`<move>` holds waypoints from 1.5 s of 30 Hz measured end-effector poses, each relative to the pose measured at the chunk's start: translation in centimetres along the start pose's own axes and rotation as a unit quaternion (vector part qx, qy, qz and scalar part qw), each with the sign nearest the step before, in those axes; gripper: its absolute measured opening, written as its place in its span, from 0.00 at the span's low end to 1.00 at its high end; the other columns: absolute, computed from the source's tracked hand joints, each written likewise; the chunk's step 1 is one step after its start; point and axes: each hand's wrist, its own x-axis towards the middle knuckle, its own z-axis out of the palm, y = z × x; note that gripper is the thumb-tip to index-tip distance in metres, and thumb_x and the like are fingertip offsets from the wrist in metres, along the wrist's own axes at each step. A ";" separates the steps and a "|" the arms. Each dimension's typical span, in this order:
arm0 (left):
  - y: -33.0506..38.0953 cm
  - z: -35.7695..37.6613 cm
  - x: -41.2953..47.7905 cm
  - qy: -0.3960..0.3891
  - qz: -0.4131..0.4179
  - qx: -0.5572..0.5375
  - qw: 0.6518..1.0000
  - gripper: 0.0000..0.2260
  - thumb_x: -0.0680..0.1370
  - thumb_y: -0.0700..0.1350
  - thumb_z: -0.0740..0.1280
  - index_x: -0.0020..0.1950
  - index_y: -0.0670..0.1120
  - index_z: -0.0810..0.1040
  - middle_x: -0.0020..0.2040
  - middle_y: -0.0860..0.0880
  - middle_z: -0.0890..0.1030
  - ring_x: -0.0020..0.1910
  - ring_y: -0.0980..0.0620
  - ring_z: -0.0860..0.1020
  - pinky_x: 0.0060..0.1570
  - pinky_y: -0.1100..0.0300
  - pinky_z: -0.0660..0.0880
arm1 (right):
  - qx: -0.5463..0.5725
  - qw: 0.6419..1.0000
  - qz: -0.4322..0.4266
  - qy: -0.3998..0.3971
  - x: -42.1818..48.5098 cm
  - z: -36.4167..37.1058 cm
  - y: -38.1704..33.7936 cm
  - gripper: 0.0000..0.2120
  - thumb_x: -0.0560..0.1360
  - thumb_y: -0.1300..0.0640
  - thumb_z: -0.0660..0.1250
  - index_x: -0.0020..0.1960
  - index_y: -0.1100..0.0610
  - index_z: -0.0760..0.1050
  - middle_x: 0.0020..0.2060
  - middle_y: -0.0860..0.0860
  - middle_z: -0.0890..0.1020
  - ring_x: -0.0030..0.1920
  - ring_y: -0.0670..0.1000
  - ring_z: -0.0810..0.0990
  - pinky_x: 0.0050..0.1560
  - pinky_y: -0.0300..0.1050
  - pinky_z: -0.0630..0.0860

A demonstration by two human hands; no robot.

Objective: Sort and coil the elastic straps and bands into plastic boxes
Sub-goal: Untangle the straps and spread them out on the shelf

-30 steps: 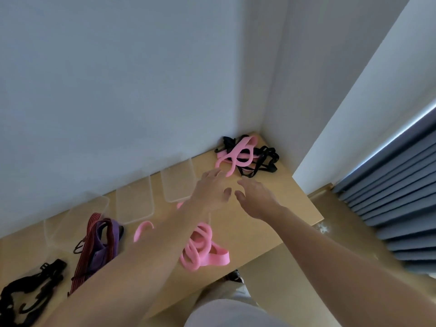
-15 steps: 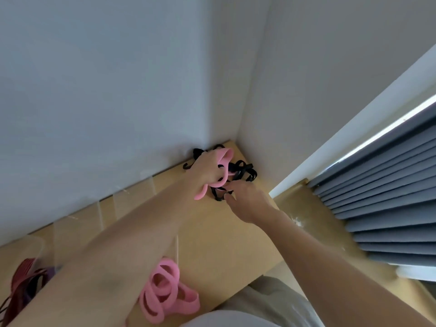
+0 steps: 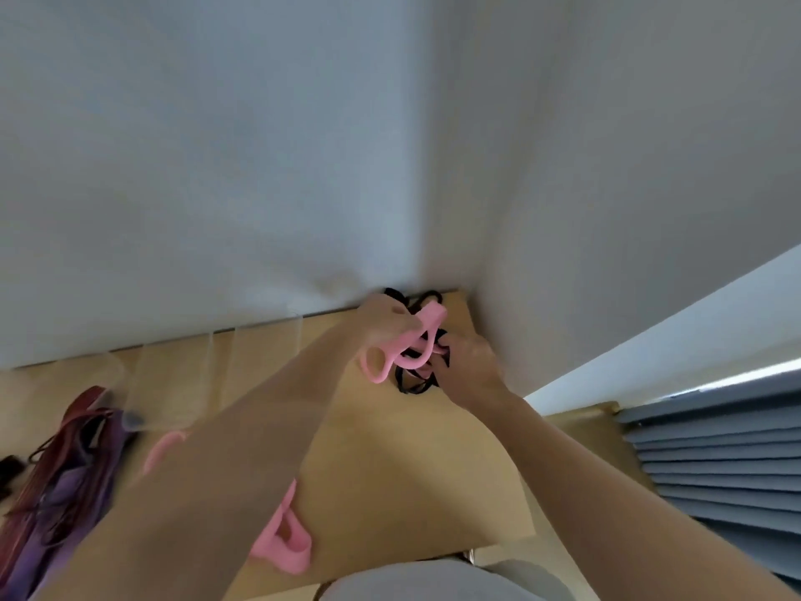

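Observation:
At the far right corner of the wooden table [image 3: 390, 461] lies a tangle of black straps [image 3: 414, 381] mixed with a pink elastic band [image 3: 418, 340]. My left hand [image 3: 383, 321] grips the pink band and lifts its loops off the pile. My right hand [image 3: 470, 366] is just beside it, fingers curled into the tangle where pink and black cross; what it pinches is hidden. Clear plastic boxes [image 3: 264, 355] stand in a row along the wall to the left.
A second pink band [image 3: 286, 540] lies near the front edge under my left forearm. Dark red and purple bands [image 3: 65, 474] lie at the left. Walls close the corner behind; a grey blind [image 3: 715, 448] hangs to the right, past the table edge.
Both hands reached from mid-table to the corner pile. My left hand took hold of the pink band and has raised it; my right hand closed in on the tangle.

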 end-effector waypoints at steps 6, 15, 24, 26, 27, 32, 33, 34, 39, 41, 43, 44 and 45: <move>-0.7 -1.7 -5.6 0.113 -0.027 -0.200 0.973 0.13 0.68 0.52 0.70 0.36 0.44 0.70 0.34 0.46 0.67 0.36 0.49 0.64 0.39 0.55 0.61 | 0.033 0.997 0.045 -0.057 2.2 0.4 2.2 0.25 0.77 0.44 0.69 0.66 0.59 0.70 0.61 0.56 0.75 0.58 0.59 0.76 0.54 0.51 0.76; -3.4 -2.2 -9.6 0.331 -0.019 -0.300 0.894 0.20 0.79 0.49 0.70 0.44 0.30 0.79 0.35 0.54 0.85 0.31 0.56 0.72 0.38 0.59 0.70 | 0.056 0.994 0.053 -0.072 3.6 0.1 2.4 0.11 0.79 0.55 0.67 0.55 0.62 0.79 0.48 0.58 0.80 0.44 0.57 0.82 0.39 0.49 0.81; -4.2 -1.7 -10.5 0.409 0.018 -0.297 0.863 0.18 0.78 0.44 0.70 0.35 0.32 0.72 0.37 0.40 0.84 0.26 0.64 0.75 0.30 0.69 0.69 | 0.186 0.982 0.018 -0.009 2.4 -0.8 0.9 0.07 0.80 0.48 0.63 0.49 0.52 0.73 0.42 0.50 0.79 0.43 0.52 0.79 0.37 0.45 0.71; -4.5 -1.7 -10.4 0.405 0.010 -0.292 0.866 0.17 0.77 0.46 0.70 0.33 0.39 0.72 0.37 0.44 0.85 0.27 0.62 0.74 0.34 0.63 0.70 | 0.213 0.977 0.016 -0.002 2.0 -1.0 0.2 0.07 0.79 0.46 0.63 0.49 0.50 0.73 0.41 0.48 0.80 0.40 0.49 0.79 0.34 0.43 0.71; -4.6 -1.6 -10.3 0.401 0.009 -0.290 0.869 0.17 0.78 0.47 0.70 0.32 0.42 0.70 0.36 0.46 0.85 0.29 0.62 0.76 0.36 0.61 0.70 | 0.227 0.974 0.015 -0.003 1.9 -1.1 -0.2 0.08 0.78 0.45 0.64 0.49 0.50 0.73 0.41 0.49 0.81 0.39 0.49 0.80 0.34 0.44 0.73; -5.2 -1.5 -10.2 0.384 0.007 -0.273 0.882 0.21 0.79 0.54 0.70 0.31 0.48 0.68 0.37 0.53 0.86 0.35 0.59 0.80 0.39 0.59 0.71 | 0.296 0.955 0.006 -0.006 1.9 -2.3 -3.1 0.09 0.78 0.47 0.66 0.48 0.52 0.76 0.36 0.49 0.85 0.37 0.52 0.84 0.41 0.52 0.82; -5.3 -1.5 -10.4 0.378 0.009 -0.268 0.886 0.21 0.79 0.55 0.70 0.31 0.48 0.69 0.37 0.54 0.86 0.36 0.58 0.80 0.39 0.59 0.71 | 0.331 0.943 0.007 -0.002 1.8 -2.6 -3.8 0.08 0.78 0.49 0.67 0.47 0.54 0.75 0.34 0.47 0.85 0.33 0.50 0.84 0.38 0.50 0.81; -5.4 -1.6 -10.6 0.369 0.014 -0.265 0.891 0.21 0.79 0.56 0.70 0.31 0.47 0.69 0.37 0.54 0.86 0.37 0.58 0.81 0.39 0.59 0.72 | 0.367 0.930 0.009 0.003 1.7 -3.0 -4.5 0.07 0.78 0.51 0.67 0.47 0.55 0.75 0.32 0.47 0.84 0.30 0.49 0.82 0.35 0.47 0.79; -6.4 -2.9 -11.2 0.295 0.052 -0.271 0.915 0.21 0.76 0.56 0.71 0.43 0.36 0.79 0.41 0.42 0.84 0.36 0.53 0.80 0.40 0.56 0.76 | 0.457 0.889 0.006 0.016 0.5 -4.9 -7.7 0.04 0.79 0.57 0.68 0.49 0.58 0.75 0.32 0.50 0.82 0.28 0.50 0.77 0.35 0.48 0.76; -6.9 -3.4 -11.2 0.279 0.061 -0.264 0.921 0.15 0.77 0.53 0.71 0.42 0.41 0.81 0.37 0.48 0.83 0.34 0.56 0.77 0.37 0.63 0.75 | 0.481 0.876 0.002 0.023 -0.3 -5.5 -9.0 0.04 0.79 0.59 0.68 0.49 0.59 0.76 0.32 0.51 0.81 0.27 0.50 0.75 0.35 0.49 0.76; -7.3 -3.8 -11.2 0.278 0.064 -0.260 0.922 0.11 0.78 0.49 0.71 0.40 0.44 0.82 0.32 0.56 0.80 0.31 0.59 0.76 0.33 0.68 0.72 | 0.501 0.865 -0.009 0.033 -1.1 -6.1 -10.1 0.03 0.79 0.60 0.67 0.48 0.60 0.76 0.31 0.51 0.80 0.27 0.51 0.74 0.35 0.50 0.76; -7.5 -4.0 -11.2 0.277 0.065 -0.261 0.923 0.09 0.78 0.48 0.71 0.40 0.44 0.82 0.31 0.58 0.79 0.31 0.59 0.75 0.33 0.69 0.71 | 0.503 0.863 -0.015 0.040 -1.5 -6.3 -10.6 0.03 0.78 0.60 0.67 0.48 0.60 0.76 0.31 0.51 0.80 0.27 0.50 0.74 0.34 0.50 0.76; -7.6 -4.2 -11.1 0.272 0.066 -0.268 0.922 0.09 0.77 0.46 0.71 0.40 0.44 0.82 0.31 0.57 0.79 0.32 0.58 0.76 0.33 0.68 0.71 | 0.501 0.864 -0.020 0.048 -1.9 -6.5 -11.1 0.02 0.78 0.60 0.67 0.48 0.59 0.77 0.31 0.51 0.80 0.28 0.50 0.74 0.34 0.49 0.75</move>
